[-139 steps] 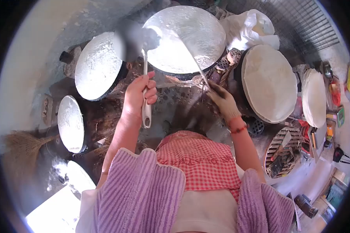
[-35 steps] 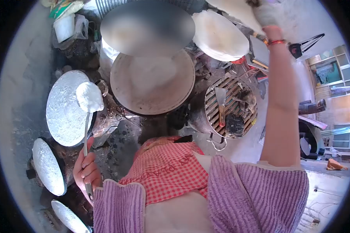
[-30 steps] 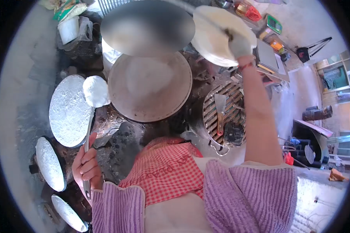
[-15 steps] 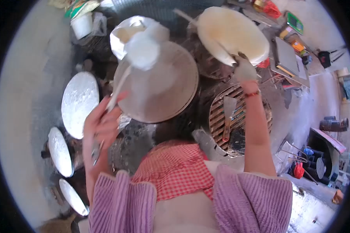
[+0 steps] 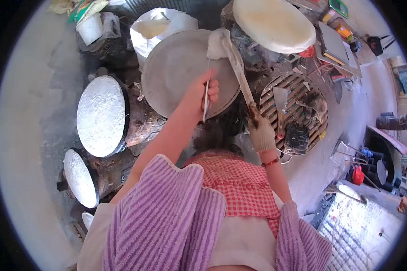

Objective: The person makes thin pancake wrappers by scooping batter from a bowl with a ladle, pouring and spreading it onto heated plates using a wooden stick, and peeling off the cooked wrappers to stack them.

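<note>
My left hand (image 5: 205, 95) is bare and closed around a thin-handled tool, over the front of a large round griddle (image 5: 181, 58). The tool's pale squarish head (image 5: 216, 48) meets the far end of a wooden paddle (image 5: 239, 72); whether that pale patch is partly batter I cannot tell. My right hand (image 5: 261, 133), in a pale glove darkened at the fingers, grips the paddle's near end beside the griddle. The paddle slants up along the griddle's right rim.
A large pale flat round, like stacked pancakes (image 5: 276, 25), lies at upper right. Behind the griddle stands a white bag (image 5: 142, 45). Silvery round lids (image 5: 101, 116) line the left. A slatted round rack (image 5: 269, 97) at right bears a red-handled scraper (image 5: 280, 108).
My left hand has moved right, bringing its tool from the griddle's far left to the paddle. My right hand has drawn back from the pale round, holding the paddle. The view has shifted.
</note>
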### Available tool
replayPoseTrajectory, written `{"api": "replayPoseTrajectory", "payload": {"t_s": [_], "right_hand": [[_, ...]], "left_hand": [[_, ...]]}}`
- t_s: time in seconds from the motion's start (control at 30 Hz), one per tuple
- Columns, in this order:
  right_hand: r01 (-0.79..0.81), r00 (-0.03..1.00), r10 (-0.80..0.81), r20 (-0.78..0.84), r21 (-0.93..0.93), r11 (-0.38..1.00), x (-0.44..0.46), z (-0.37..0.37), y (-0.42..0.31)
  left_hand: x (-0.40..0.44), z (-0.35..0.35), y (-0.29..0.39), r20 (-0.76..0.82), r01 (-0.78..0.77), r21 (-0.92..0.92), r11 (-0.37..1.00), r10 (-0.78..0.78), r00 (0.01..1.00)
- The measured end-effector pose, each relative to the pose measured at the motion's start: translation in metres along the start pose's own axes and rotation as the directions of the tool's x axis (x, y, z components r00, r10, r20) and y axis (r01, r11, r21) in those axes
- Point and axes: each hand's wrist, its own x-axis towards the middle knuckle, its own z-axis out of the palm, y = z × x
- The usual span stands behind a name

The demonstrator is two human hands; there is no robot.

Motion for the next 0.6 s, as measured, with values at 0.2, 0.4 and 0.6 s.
{"api": "replayPoseTrajectory", "payload": {"t_s": [0.2,0.4,0.6], "right_hand": [[-0.033,0.998,0.029,0.059,0.06,0.998,-0.002,0.003,-0.041],[0.173,0.984,-0.177,0.002,0.185,0.967,0.059,0.034,-0.08],[-0.159,0.987,0.096,0.127,0.729,0.666,0.034,0.017,-0.059]], "left_hand": [[0.034,-0.083,0.032,-0.093,-0.397,0.447,0.802,0.483,0.871],[-0.037,-0.182,0.043,-0.237,-0.521,0.485,0.702,0.679,0.695],[-0.216,-0.201,0.005,-0.365,-0.539,0.388,0.748,0.661,0.655]]}}
